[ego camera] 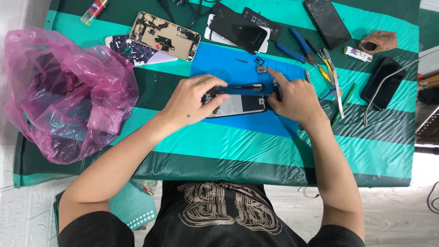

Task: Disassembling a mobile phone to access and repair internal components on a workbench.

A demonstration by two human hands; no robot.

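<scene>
Your left hand (194, 98) lies across the near end of the opened phone (238, 104), fingers curled over its edge and pinning it flat. Your right hand (295, 96) rests at the phone's other end with the forefinger stretched out to a small metal part (261, 69) on the blue work mat (228, 64); whether that hand also pinches something underneath, you cannot tell from above. The phone sits in the middle of the mat, which lies near the middle of the counter (256, 146), toward its far edge.

From the head view, a slim dark tool (247, 86) lies just beyond the phone, almost touching it, and a small black frame piece (259, 60) sits just beside the metal part. Keep your left palm steady so the phone does not slide as the right hand works. Move loose small parts with a light fingertip and keep them on the mat, apart from each other, so none rolls onto the striped cover. Tweezers and cutters (320, 59) wait to the right of the mat, and a pink plastic bag (68, 91) fills the left edge.
</scene>
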